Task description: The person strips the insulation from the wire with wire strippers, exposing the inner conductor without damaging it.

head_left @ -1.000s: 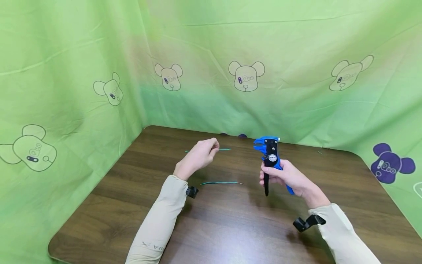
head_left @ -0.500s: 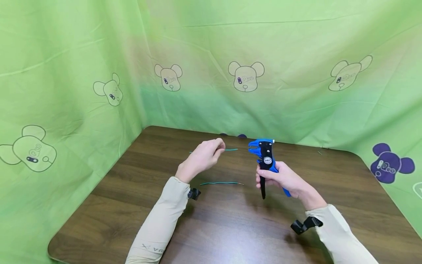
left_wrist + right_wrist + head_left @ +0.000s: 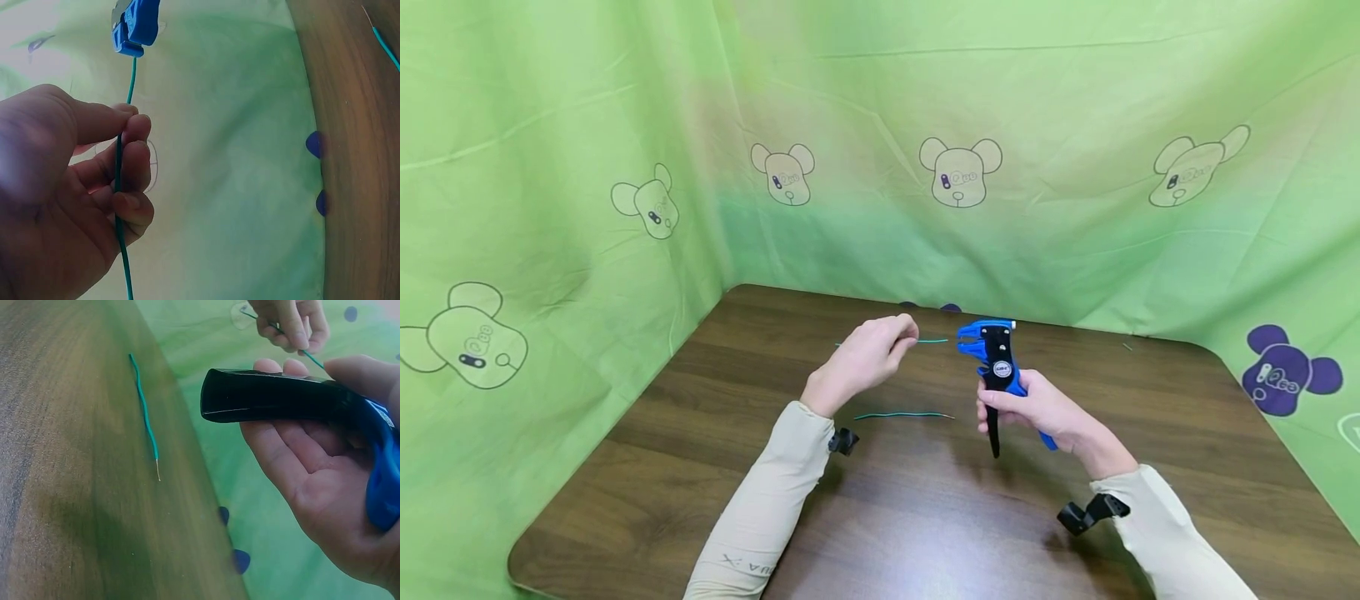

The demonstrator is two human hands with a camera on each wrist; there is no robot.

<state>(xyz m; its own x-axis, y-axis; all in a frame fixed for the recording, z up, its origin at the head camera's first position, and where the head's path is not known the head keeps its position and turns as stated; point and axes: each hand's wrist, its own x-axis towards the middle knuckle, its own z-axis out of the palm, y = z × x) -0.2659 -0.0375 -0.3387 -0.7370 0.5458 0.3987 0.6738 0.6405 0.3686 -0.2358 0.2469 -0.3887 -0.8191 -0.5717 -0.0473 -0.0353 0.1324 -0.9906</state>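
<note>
Between thumb and fingertips, my left hand (image 3: 867, 357) pinches a green wire (image 3: 118, 169) held above the table. In the head view this wire runs level, and its right end comes close to the tool's jaws. My right hand (image 3: 1051, 406) grips a blue and black wire stripper (image 3: 998, 354) upright by its handles, its jaws pointing left. From the left wrist, the wire's far end meets the blue jaws; whether it is inside them I cannot tell. The right wrist view shows the black handle (image 3: 281, 397) across my fingers.
A second green wire (image 3: 902, 414) lies on the brown wooden table (image 3: 700, 467), with bare copper (image 3: 158, 470) at one end. A tiny scrap (image 3: 1127, 347) lies at the back right. A green printed curtain (image 3: 865, 100) hangs behind the table and along its sides.
My right hand has brought the wire stripper left and slightly down. My left hand has shifted a little right with its wire, so the two are closer. The wire on the table has not moved.
</note>
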